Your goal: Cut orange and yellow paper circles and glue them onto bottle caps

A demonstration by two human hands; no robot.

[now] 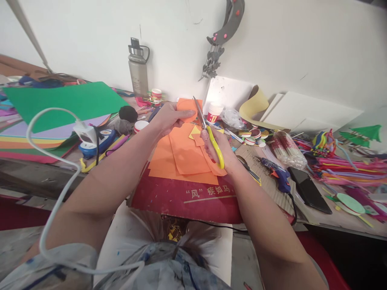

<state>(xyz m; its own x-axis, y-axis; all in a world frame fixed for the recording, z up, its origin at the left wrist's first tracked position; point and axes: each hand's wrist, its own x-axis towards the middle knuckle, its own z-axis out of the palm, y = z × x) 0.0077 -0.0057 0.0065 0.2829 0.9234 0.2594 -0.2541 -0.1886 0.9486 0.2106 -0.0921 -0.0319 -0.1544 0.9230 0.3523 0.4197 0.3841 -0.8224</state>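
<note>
My left hand (171, 117) pinches a small piece of orange paper (188, 105) between thumb and fingers, held up over the table. A curved line shows faintly on that piece. In my right hand (216, 145) is a pair of scissors (218, 151) with yellow handles, the blades pointing up and away, close beside the paper's right edge. Whether the blades touch the paper I cannot tell. Below both hands, several orange sheets (190, 155) lie overlapped on a dark red board (169, 197) with printed characters. A bit of yellow paper (194, 131) shows among them.
To the left lie large coloured sheets (69, 102) and a white cable (54, 157). A bottle (139, 72) and paper cups (214, 112) stand near the wall. On the right are a blue glue gun (279, 175), a black phone (310, 191) and pipe cleaners (350, 169).
</note>
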